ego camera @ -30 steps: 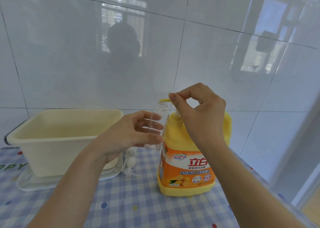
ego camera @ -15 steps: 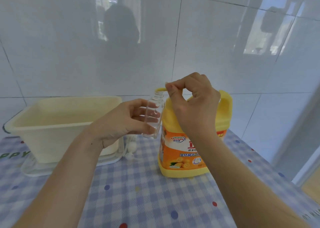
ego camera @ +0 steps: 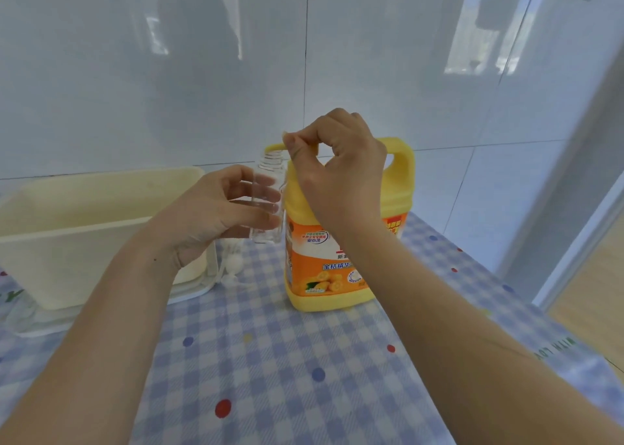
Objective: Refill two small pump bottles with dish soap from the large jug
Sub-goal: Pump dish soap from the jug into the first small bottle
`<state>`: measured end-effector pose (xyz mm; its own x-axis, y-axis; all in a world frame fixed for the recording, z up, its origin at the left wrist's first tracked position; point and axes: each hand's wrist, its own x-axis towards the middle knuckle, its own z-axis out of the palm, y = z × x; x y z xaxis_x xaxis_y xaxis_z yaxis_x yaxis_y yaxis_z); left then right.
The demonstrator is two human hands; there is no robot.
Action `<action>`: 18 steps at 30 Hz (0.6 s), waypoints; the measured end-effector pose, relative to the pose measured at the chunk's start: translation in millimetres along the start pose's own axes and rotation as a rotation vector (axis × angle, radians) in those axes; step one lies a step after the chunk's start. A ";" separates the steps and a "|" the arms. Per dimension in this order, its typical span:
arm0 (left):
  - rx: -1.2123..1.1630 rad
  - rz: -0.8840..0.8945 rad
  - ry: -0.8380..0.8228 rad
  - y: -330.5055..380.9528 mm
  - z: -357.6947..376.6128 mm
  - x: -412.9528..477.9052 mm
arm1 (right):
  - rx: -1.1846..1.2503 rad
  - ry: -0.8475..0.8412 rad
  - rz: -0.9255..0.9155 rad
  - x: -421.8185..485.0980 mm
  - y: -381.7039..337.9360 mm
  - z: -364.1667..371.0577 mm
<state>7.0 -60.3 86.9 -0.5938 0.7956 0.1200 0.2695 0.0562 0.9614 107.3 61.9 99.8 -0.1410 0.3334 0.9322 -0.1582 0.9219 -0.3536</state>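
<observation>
Nearly upright, the small clear bottle (ego camera: 265,204) has its long axis vertical with a slight lean and its open threaded neck pointing up. It is held above the tablecloth (ego camera: 270,360), just left of the jug (ego camera: 337,262) and touching or almost touching it. The left hand (ego camera: 216,215) grips it around the body, fingers curled across the front. The bottle is see-through plastic, looks empty, no pump on it. The jug is yellow with an orange label, standing upright, handle to the right. The right hand (ego camera: 341,174) sits in front of the jug's top, fingers curled, thumb and forefinger tips pressed together — can't tell if anything is pinched between them. The jug's cap is mostly hidden behind that hand. White pump parts (ego camera: 233,264) lie by the cream basin (ego camera: 67,235) — blurry, hard to make out.
</observation>
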 end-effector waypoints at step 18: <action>0.246 0.101 0.189 25.6 2.0 -15.1 | -0.016 -0.044 0.086 24.2 -16.5 -10.1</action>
<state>24.4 -69.7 109.3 -0.6788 0.6799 0.2774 0.4953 0.1450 0.8565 116.3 56.7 128.9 -0.1967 0.4025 0.8940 -0.1282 0.8935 -0.4305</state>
